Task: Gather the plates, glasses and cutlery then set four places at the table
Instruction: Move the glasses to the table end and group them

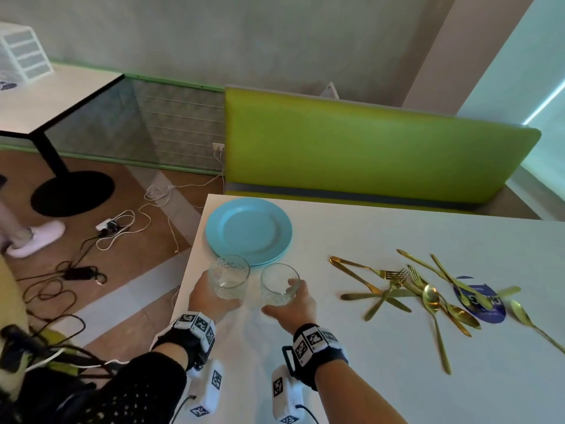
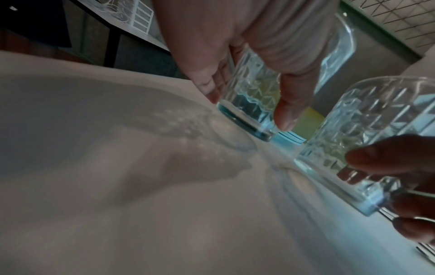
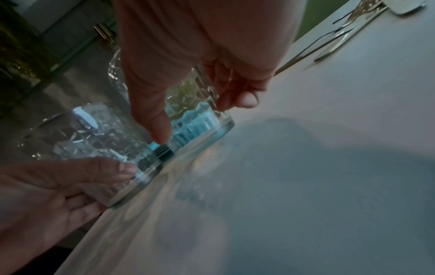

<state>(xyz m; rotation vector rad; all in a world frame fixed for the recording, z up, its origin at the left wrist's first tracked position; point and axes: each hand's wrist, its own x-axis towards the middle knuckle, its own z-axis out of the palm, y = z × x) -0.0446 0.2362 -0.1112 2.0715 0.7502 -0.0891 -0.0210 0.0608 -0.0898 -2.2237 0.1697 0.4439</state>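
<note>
Two clear cut-pattern glasses stand side by side near the white table's [image 1: 382, 347] left front. My left hand [image 1: 211, 296] grips the left glass [image 1: 229, 276] low round its side; in the left wrist view my left hand [image 2: 248, 106] wraps that left glass [image 2: 249, 93]. My right hand [image 1: 293, 301] grips the right glass [image 1: 279, 286], and the right wrist view shows my right hand [image 3: 202, 115] round this right glass [image 3: 200, 121]. Both bases are at or just above the tabletop. A stack of blue plates [image 1: 249, 231] lies just behind them. Gold cutlery [image 1: 428, 289] is scattered to the right.
A green bench back [image 1: 367, 154] runs along the table's far side. A round blue sticker [image 1: 486, 313] lies under the cutlery. To the left are another table [image 1: 46, 96] with a white drawer unit [image 1: 21, 53], floor cables [image 1: 116, 228] and someone's white shoe [image 1: 36, 237].
</note>
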